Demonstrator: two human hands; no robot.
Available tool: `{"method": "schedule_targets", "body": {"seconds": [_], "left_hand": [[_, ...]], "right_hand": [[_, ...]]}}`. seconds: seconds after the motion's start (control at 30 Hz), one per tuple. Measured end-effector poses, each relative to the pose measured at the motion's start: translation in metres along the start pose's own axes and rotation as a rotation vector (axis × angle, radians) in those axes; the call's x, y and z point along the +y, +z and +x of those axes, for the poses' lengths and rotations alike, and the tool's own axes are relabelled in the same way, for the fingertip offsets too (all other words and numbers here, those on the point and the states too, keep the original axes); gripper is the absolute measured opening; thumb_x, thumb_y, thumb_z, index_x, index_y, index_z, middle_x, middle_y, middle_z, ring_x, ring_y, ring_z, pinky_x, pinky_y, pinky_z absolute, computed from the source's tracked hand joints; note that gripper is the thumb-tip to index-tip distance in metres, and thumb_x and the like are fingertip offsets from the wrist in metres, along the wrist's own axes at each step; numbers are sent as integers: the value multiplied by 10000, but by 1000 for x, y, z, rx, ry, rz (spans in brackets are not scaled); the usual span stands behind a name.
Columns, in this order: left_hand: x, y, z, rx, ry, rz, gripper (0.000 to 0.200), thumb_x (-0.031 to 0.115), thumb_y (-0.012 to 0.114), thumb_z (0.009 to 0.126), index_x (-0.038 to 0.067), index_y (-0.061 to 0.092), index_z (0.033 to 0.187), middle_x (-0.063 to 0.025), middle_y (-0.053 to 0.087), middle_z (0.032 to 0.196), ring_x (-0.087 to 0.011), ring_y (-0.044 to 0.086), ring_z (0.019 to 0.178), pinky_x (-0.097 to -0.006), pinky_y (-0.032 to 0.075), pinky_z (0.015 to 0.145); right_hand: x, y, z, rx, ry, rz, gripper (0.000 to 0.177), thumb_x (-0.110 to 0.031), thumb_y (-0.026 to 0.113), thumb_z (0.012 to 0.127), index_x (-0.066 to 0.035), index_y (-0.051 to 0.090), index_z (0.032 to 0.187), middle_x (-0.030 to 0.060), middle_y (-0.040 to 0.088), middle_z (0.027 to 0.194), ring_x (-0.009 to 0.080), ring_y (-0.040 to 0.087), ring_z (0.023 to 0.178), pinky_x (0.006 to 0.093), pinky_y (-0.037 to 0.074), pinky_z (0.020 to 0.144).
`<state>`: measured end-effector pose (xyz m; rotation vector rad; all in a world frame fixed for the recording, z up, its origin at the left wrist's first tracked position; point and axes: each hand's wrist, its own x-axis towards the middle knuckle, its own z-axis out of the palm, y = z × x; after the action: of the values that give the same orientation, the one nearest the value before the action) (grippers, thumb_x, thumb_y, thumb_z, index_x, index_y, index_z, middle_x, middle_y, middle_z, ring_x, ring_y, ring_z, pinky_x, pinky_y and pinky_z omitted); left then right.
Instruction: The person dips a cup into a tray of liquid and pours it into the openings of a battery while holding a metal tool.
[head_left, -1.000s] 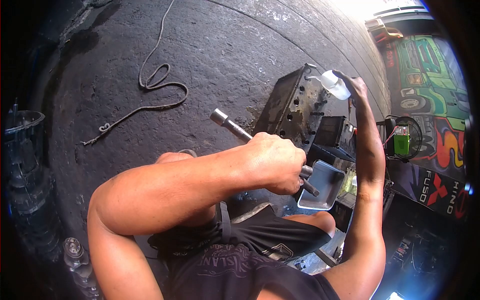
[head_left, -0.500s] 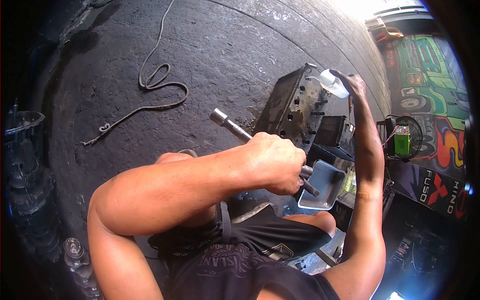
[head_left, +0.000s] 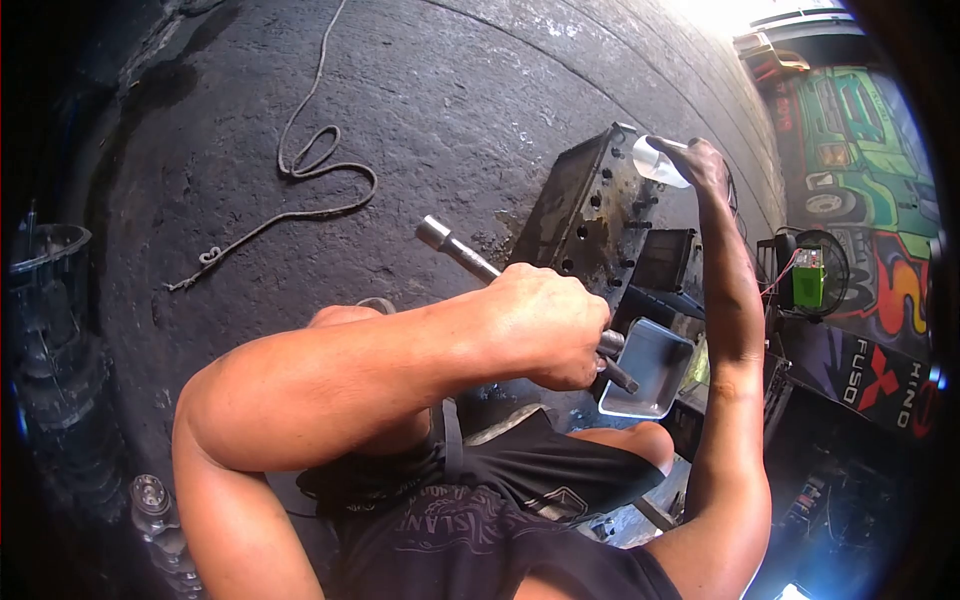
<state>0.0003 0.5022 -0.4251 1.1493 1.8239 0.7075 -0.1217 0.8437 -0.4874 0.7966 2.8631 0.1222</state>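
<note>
My left hand (head_left: 555, 325) is closed around a metal socket wrench (head_left: 468, 258), whose socket points up and left. Farther out, my right hand (head_left: 708, 165) grips a translucent white cup (head_left: 660, 163) by its side. The cup is tilted over the far end of a dark metal block (head_left: 602, 215) with several round holes, and the block's top has wet-looking patches. My right fingers are partly hidden by the cup and the hand itself.
A bluish tray (head_left: 648, 368) lies below the block, beside a black box (head_left: 663, 258). Rope (head_left: 340, 212) lies on the floor at left. A fan with a green box (head_left: 808, 280) stands at right; metal parts (head_left: 152, 500) are at lower left.
My right hand and the cup have shifted slightly left over the block, and the wet patch on the block looks larger. My left hand and the wrench have barely moved.
</note>
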Motion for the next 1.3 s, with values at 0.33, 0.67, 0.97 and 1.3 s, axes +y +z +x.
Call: {"method": "schedule_targets", "body": {"seconds": [0.33,0.67,0.97,1.3], "left_hand": [[10,-3,9,-33,-138,16,325,341,610,849,93,634,1057,-197,651,812,-375,630,837,-457,473,729],[-3,19,34,127,-143,-74,243,182,672,824,-15,533,848,-145,495,616,-248,486,540,-359,395,543],[-11,49,34,521,-489,-136,459,209,714,841,-33,552,1195,-45,579,901,-89,522,792,-244,457,719],[9,46,54,578,-590,-228,414,148,648,894,-51,504,1227,-9,546,912,-66,478,774,-205,422,669]], "right_hand": [[108,7,-22,-189,271,976,691,-594,715,676,-93,623,1143,71,645,1005,173,607,898,414,469,795],[409,184,-191,-151,876,1189,651,-559,806,570,-25,676,920,66,654,761,178,655,658,334,545,577],[447,313,-319,136,760,327,940,-546,837,513,42,537,1182,255,601,1088,376,585,1033,415,473,909],[462,373,-319,346,693,294,971,-311,896,507,-24,400,1291,239,445,1260,389,455,1175,445,402,1000]]}}
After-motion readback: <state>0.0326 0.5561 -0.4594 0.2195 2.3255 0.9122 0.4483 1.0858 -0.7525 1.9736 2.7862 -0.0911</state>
